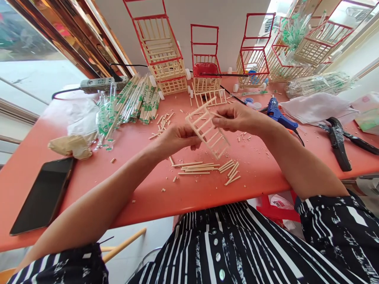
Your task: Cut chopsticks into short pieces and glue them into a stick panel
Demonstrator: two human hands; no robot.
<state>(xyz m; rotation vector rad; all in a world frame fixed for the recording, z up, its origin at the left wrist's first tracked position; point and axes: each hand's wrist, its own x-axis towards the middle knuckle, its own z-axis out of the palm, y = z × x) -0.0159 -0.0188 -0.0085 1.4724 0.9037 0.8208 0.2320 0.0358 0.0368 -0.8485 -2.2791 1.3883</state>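
A small frame of glued wooden sticks (209,132), like a short ladder, is tilted above the table. My left hand (184,136) grips its left side between thumb and fingers. At its upper right, my right hand (229,117) pinches a short wooden stick (215,114) against or close to the frame; whether they touch I cannot tell. Below the frame lies a row of cut wooden sticks (198,168), with shorter pieces (232,171) to the right. Another stick panel (211,97) rests behind my hands.
Stick-built carts with red edges (170,61) stand along the back. A blue glue gun (278,112) and black-handled cutters (339,144) lie right. Wrapped chopsticks (142,98), a power strip (103,84) and a phone (44,193) are left. Scraps litter the orange table (154,177).
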